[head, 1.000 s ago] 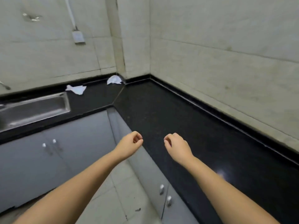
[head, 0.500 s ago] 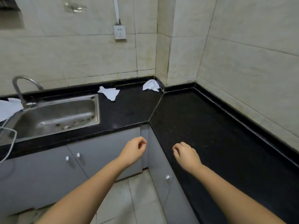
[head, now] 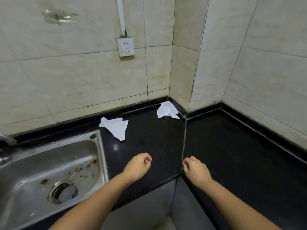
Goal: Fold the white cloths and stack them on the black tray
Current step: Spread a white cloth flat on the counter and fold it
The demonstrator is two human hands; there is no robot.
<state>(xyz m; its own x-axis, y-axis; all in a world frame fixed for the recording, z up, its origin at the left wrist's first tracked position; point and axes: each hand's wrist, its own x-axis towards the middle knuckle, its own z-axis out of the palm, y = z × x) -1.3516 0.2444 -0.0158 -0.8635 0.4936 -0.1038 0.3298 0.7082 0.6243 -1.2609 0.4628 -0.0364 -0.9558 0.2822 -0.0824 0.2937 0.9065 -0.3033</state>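
Note:
Two crumpled white cloths lie on the black counter (head: 224,146). One cloth (head: 116,127) rests just behind the sink's right corner. The other cloth (head: 167,110) sits in the back corner against the wall. My left hand (head: 138,166) hovers over the counter's front part, fingers curled shut, holding nothing. My right hand (head: 195,168) is level with it near the counter's inner corner, also curled shut and empty. Both hands are well short of the cloths. No black tray is in view.
A steel sink (head: 49,171) with a drain fills the left side, its tap base (head: 7,139) at the left edge. A wall socket (head: 125,46) hangs above the counter. Tiled walls close the corner. Grey cabinet fronts (head: 149,209) run below.
The view has swung left and moved closer to the corner. The sink and both cloths now look nearer. Both hands stay curled and have come over the counter edge.

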